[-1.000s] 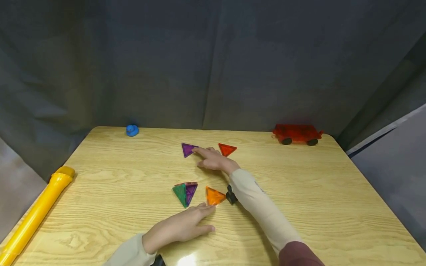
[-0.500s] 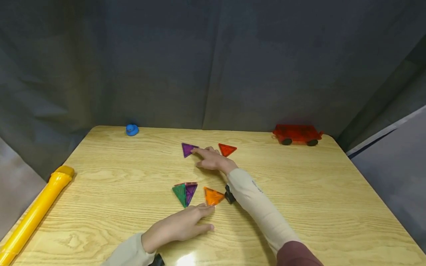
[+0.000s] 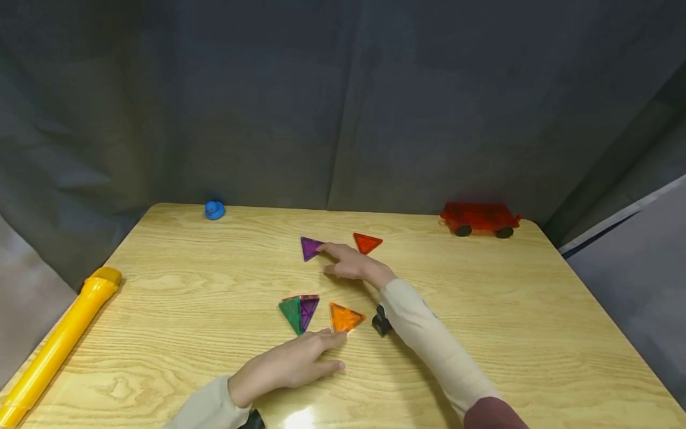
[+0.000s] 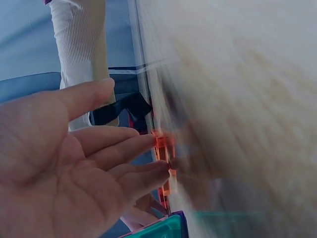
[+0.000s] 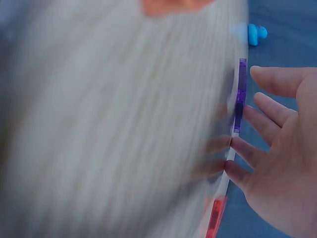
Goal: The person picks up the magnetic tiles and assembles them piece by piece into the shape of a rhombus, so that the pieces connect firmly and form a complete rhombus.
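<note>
In the head view a purple triangle tile (image 3: 310, 248) lies flat towards the back of the table. My right hand (image 3: 349, 263) reaches over from the right with its fingers extended, the fingertips on the tile's right corner. The right wrist view shows the purple tile (image 5: 240, 96) edge-on beside those fingers. Closer to me, my left hand (image 3: 292, 361) is held low over the table with its fingers straight. Its fingertips touch or nearly touch the near edge of an orange triangle tile (image 3: 345, 317). Left of that tile sit joined green and purple triangle tiles (image 3: 298, 314).
A red triangle tile (image 3: 367, 242) lies just beyond my right hand. At the back stand a blue toy duck (image 3: 214, 210) on the left and a red wheeled toy wagon (image 3: 480, 218) on the right. A yellow tube (image 3: 63, 339) lies along the left edge.
Under my right fingertips the purple tile has slid slightly towards me and to the right. My right hand moved along with it. The left hand has stayed in place.
</note>
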The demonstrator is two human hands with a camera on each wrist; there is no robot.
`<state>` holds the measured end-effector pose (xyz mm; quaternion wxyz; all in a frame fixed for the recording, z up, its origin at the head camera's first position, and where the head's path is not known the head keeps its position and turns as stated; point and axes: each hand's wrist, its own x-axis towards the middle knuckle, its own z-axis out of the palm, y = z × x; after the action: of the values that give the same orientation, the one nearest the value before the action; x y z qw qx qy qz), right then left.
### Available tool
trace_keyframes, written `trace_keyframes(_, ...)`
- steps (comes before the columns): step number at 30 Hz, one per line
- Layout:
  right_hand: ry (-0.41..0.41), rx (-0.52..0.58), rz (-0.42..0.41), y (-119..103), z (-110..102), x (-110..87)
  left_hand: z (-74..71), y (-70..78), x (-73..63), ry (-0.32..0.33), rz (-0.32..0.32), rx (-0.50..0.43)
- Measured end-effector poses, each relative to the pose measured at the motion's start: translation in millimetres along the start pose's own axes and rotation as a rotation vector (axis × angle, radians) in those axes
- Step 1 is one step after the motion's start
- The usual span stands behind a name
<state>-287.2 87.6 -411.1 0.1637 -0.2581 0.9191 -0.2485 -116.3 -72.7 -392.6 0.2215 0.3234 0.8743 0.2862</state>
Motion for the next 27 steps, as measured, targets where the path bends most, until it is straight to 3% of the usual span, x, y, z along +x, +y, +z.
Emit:
trace_keyframes(8, -0.001, 0.122, 0.032, 7.4, -3.2, -17.3, 1.6, -2.0, 1.6, 0.000, -0.003, -0.005)
trace_keyframes(22, 0.037, 0.056, 0.004, 20.6, -8.5, -52.4, 2.0, -2.3, 2.6, 0.024, 0.027, -0.018)
trace_keyframes(27, 0.045, 0.078, 0.013, 23.8, -9.1, -69.9, 1.5, -2.1, 2.2, 0.030, 0.028, -0.013)
